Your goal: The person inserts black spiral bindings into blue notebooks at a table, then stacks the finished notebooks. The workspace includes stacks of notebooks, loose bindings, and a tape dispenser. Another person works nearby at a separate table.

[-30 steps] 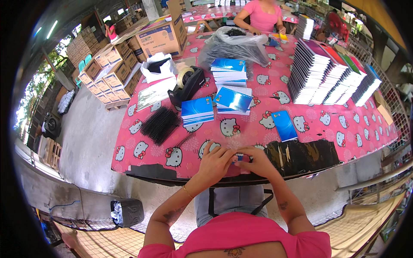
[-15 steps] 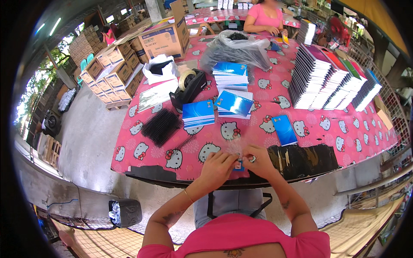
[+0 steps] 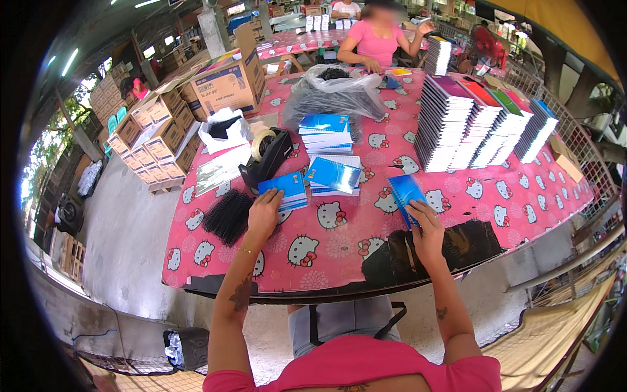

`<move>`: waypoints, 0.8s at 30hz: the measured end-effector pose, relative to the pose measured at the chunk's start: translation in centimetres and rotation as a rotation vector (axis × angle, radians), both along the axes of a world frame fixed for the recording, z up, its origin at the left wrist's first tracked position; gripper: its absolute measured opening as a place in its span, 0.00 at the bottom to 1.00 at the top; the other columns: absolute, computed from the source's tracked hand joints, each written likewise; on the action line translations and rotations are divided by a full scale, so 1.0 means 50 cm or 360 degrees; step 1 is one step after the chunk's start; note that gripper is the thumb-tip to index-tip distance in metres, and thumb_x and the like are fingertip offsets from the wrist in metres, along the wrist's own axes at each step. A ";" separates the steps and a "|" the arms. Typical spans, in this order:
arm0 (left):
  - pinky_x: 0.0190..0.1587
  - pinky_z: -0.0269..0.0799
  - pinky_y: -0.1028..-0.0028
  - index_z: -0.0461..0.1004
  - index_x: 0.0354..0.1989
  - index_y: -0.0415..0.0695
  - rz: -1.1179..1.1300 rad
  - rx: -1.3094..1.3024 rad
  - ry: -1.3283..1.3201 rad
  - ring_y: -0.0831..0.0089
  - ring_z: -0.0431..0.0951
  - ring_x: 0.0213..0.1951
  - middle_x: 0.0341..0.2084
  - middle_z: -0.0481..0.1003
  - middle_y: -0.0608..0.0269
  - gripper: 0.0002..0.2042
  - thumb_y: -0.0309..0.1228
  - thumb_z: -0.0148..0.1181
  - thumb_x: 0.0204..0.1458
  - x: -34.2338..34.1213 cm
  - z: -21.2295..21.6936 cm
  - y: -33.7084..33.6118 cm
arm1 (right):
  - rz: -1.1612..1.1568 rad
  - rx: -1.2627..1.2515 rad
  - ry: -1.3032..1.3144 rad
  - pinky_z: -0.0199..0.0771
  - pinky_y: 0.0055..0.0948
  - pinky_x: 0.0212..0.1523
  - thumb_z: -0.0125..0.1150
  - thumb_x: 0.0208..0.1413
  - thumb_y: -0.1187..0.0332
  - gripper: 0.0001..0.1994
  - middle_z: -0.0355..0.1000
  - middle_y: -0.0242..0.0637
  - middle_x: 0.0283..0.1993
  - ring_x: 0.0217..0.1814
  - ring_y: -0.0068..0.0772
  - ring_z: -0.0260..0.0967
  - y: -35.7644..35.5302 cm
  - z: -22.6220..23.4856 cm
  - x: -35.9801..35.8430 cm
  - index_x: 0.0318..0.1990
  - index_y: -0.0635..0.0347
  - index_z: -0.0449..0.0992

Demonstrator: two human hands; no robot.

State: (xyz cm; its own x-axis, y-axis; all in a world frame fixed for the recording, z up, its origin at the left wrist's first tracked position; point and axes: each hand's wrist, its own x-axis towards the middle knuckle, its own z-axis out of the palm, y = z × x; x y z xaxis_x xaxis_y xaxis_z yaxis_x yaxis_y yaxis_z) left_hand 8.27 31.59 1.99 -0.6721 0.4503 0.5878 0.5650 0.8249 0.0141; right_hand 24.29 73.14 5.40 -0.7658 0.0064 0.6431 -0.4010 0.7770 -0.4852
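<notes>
My left hand (image 3: 263, 214) reaches forward and rests on the near edge of a small stack of blue notebooks (image 3: 285, 189). My right hand (image 3: 425, 225) touches a single blue spiral notebook (image 3: 405, 193) lying on the pink patterned tablecloth (image 3: 339, 242). Between the hands lie two more stacks of blue notebooks (image 3: 332, 175), the far one (image 3: 324, 129) taller. A bundle of black spiral binding combs (image 3: 228, 215) lies left of my left hand. A black plastic sheet (image 3: 431, 251) lies by the table's near edge under my right wrist.
A black tape dispenser (image 3: 266, 157) stands behind the left stack. Tall rows of dark notebooks (image 3: 480, 124) fill the right side. A plastic bag of black items (image 3: 333, 95) sits farther back. Cardboard boxes (image 3: 225, 81) pile up at left. A person in pink (image 3: 379, 42) works across the table.
My hands were together at the table's near edge over a small clear piece. They have since parted: the left went to the left blue stack, the right to the single blue notebook.
</notes>
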 end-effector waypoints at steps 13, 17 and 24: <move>0.55 0.63 0.56 0.73 0.52 0.42 -0.0466 0.0221 -0.0278 0.52 0.71 0.51 0.48 0.71 0.50 0.18 0.25 0.58 0.50 0.276 0.057 0.196 | 0.0722 -0.0907 -0.1064 0.68 0.29 0.54 0.71 0.50 0.72 0.23 0.75 0.39 0.49 0.52 0.30 0.71 -0.170 -0.064 0.011 0.55 0.58 0.72; 0.65 0.57 0.61 0.68 0.60 0.39 -0.0208 0.1452 -0.0781 0.47 0.65 0.62 0.61 0.63 0.39 0.20 0.30 0.57 0.59 0.338 0.034 0.192 | 0.0620 -0.1099 -0.0870 0.70 0.22 0.44 0.67 0.52 0.76 0.15 0.76 0.33 0.41 0.42 0.21 0.70 -0.216 -0.097 0.017 0.47 0.60 0.73; 0.64 0.61 0.56 0.68 0.59 0.37 0.0366 0.0582 -0.0305 0.48 0.68 0.59 0.58 0.69 0.46 0.20 0.26 0.57 0.57 0.247 -0.019 0.055 | 0.0675 -0.1066 -0.0913 0.68 0.21 0.44 0.62 0.53 0.79 0.13 0.74 0.31 0.39 0.40 0.18 0.67 -0.233 -0.081 0.017 0.48 0.61 0.77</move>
State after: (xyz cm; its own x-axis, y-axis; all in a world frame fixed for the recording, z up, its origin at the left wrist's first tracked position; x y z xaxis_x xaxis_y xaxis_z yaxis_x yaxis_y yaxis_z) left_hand 20.62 34.34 1.02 -0.8421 0.0638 0.5355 0.3271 0.8499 0.4132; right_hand 25.12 61.50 1.33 -0.9842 -0.1138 0.1358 -0.1489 0.1153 -0.9821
